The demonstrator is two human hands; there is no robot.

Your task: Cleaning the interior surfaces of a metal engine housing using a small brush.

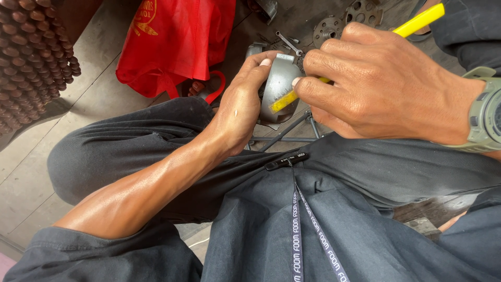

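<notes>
My left hand (pixel 238 107) wraps around a rounded grey metal housing (pixel 277 83) held in front of my knees. My right hand (pixel 383 83) grips a yellow-handled tool (pixel 420 21); its lower yellow end (pixel 284 101) rests against the housing's face. The tool's tip is hidden between my fingers and the metal part. A green-grey watch (pixel 485 112) sits on my right wrist.
A red cloth bag (pixel 175 39) lies on the floor ahead. A wrench (pixel 288 43) and perforated metal discs (pixel 339 21) lie behind the housing. A brown beaded mat (pixel 31 62) is at the far left. Thin metal rods (pixel 287 133) run under my hands.
</notes>
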